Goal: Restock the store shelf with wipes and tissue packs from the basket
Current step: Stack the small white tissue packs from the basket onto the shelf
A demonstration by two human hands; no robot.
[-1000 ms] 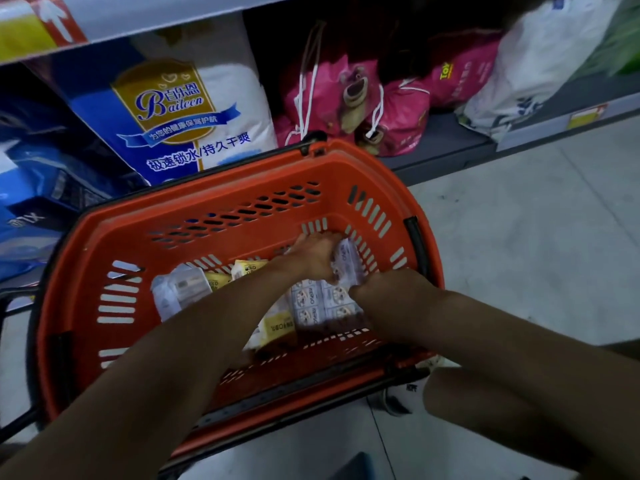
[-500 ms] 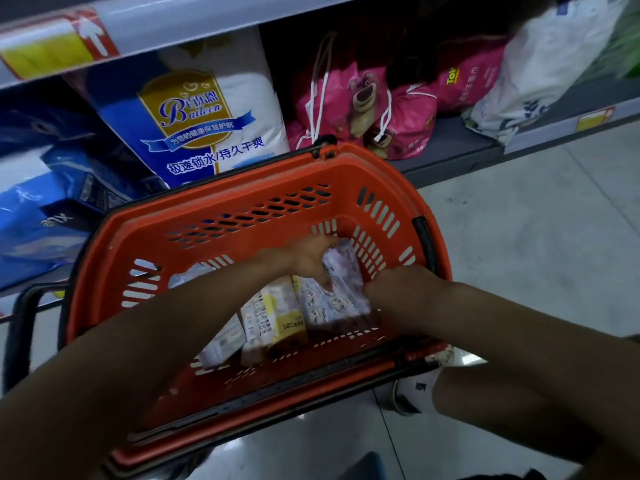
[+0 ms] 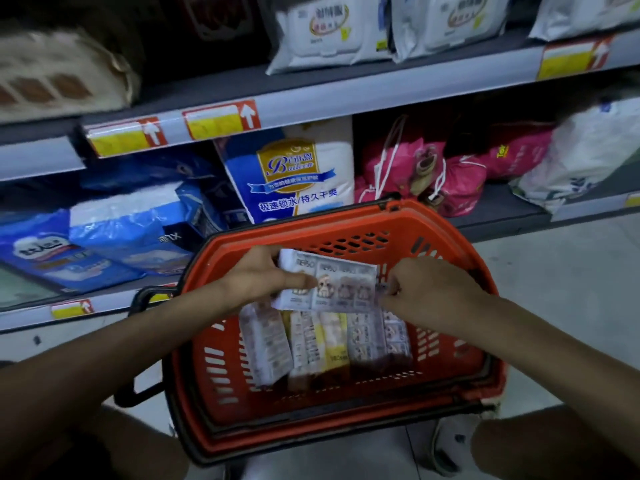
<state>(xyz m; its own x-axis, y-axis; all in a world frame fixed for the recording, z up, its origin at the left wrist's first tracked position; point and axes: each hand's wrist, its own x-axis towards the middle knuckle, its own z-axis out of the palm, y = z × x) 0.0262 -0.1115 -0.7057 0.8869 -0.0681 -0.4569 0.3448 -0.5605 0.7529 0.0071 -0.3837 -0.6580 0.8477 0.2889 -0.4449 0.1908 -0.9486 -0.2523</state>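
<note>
Two grips share one tissue pack point(image 3: 332, 282): the left grip point(image 3: 263, 275) holds its left end, thumb across the front; the right grip point(image 3: 426, 292) pinches its right edge; the pack is raised over more packs point(image 3: 322, 344) lying side by side in the orange basket point(image 3: 346, 220); just beyond the basket's far rim, a lower shelf point(image 3: 502, 216) carries a blue-and-white bag point(image 3: 294, 174) at the left and pink bags point(image 3: 422, 168) at the right; higher and farther, wipes point(image 3: 329, 29) lie on the upper shelf point(image 3: 346, 102).

Diaper packs point(image 3: 294, 174) and pink bags point(image 3: 460, 181) block the lower shelf point(image 3: 502, 209); basket point(image 3: 450, 233) top open.
</note>
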